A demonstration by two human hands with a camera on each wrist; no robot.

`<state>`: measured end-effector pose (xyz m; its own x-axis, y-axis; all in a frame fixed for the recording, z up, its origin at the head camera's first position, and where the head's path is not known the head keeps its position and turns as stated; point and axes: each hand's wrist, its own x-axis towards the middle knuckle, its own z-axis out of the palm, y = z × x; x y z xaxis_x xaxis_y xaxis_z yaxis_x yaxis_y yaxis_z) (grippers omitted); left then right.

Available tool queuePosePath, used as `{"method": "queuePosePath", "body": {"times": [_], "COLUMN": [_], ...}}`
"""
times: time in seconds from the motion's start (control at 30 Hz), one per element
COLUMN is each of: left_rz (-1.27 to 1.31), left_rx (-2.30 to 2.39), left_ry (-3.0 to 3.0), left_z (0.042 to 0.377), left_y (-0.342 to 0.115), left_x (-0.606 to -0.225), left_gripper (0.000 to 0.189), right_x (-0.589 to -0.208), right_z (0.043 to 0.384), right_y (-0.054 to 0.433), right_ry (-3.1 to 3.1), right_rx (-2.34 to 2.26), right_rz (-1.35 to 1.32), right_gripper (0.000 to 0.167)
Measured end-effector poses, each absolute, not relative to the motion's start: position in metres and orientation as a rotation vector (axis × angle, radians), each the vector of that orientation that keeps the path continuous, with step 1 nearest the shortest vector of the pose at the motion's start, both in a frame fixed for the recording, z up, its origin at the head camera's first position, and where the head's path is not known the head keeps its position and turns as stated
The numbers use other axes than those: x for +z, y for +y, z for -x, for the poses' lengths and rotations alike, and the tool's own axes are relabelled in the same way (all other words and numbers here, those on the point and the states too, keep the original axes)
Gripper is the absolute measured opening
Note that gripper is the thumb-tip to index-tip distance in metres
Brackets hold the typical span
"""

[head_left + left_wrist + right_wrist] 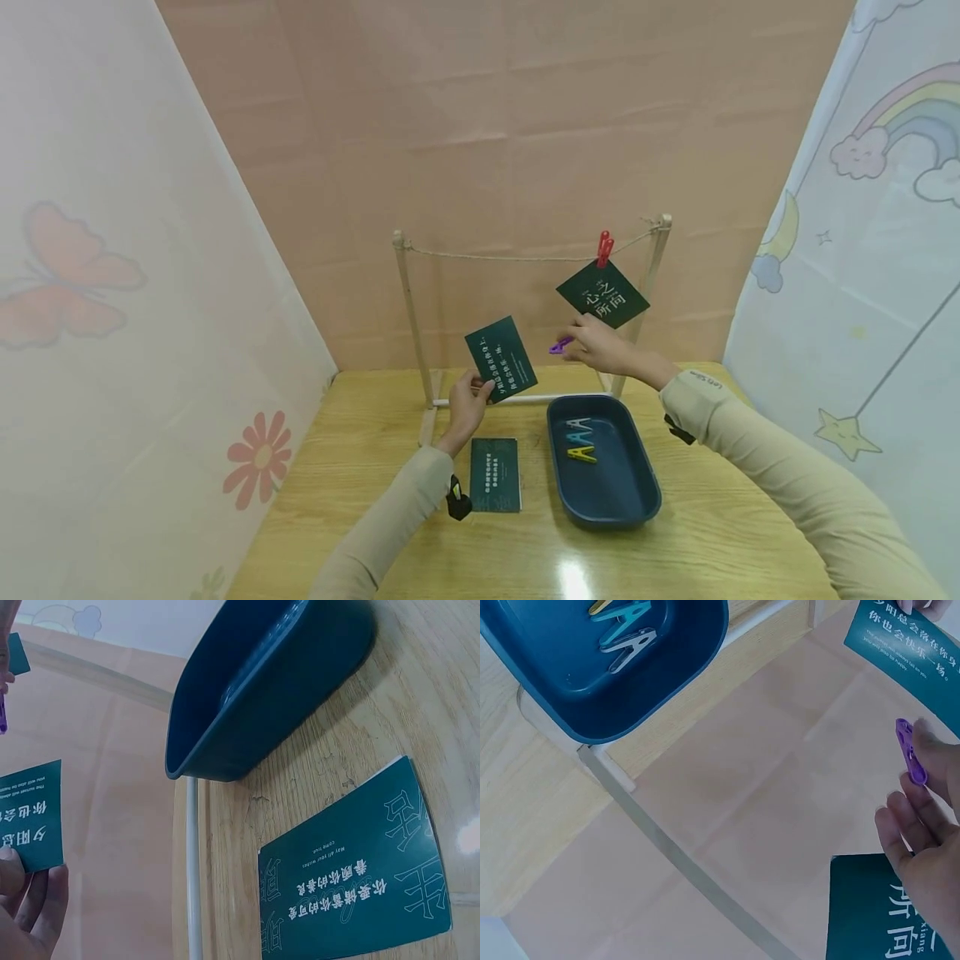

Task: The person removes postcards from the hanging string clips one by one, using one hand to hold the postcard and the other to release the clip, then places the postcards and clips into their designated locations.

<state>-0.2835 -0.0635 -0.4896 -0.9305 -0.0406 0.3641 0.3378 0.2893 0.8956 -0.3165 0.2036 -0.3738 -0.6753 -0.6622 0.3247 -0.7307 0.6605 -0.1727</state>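
Observation:
My left hand (468, 402) pinches a dark green card (501, 358) with white lettering by its lower edge, holding it up in front of the rack. A purple clothespin (910, 752) is pinched between the thumb and fingers of my right hand (600, 343). Behind that hand, a second green card (611, 292) hangs by one corner from the string (487, 257), gripped by a red clothespin (604, 249). In the left wrist view, the left thumb lies over the face of the held card (34, 817).
A stack of green cards (495, 475) lies on the wooden table. Right of it stands a dark blue tray (615, 492) holding yellow, blue and whitish clothespins (578, 423). The wooden rack's posts (411, 308) and white bottom bar (528, 399) stand behind.

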Motion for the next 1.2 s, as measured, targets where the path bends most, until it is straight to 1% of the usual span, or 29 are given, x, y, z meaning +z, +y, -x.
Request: {"method": "queuePosePath", "body": {"times": [0.13,0.27,0.57,0.93,1.2], "left_rz": [0.26,0.283,0.335,0.352,0.318], "left_rx": [-1.68,-1.673,-1.709,-1.683,-1.698], "left_ry": [-2.269,-2.284,-2.329,-2.368,-2.43], "left_z": [0.283,0.284,0.284,0.281,0.277], "left_y": [-0.062,-0.062,-0.062,-0.064,-0.069], "left_x": [-0.489,-0.491,-0.498,-0.499,-0.503], "left_gripper": [0.008,0.009,0.01,0.008,0.009], "right_x": [-0.375,-0.378,-0.392,-0.405,-0.415], "right_z": [0.318,0.319,0.318,0.316,0.31], "right_y": [0.205,0.205,0.205,0.208,0.208], "right_ry": [-2.653,-2.663,-2.726,-2.718,-2.763], "right_rx": [0.439,0.442,0.557,0.516,0.499], "right_rz": [-1.154,-1.172,-1.173,-1.23,-1.216], "right_gripper": [0.024,0.021,0.019,0.019,0.019]}}
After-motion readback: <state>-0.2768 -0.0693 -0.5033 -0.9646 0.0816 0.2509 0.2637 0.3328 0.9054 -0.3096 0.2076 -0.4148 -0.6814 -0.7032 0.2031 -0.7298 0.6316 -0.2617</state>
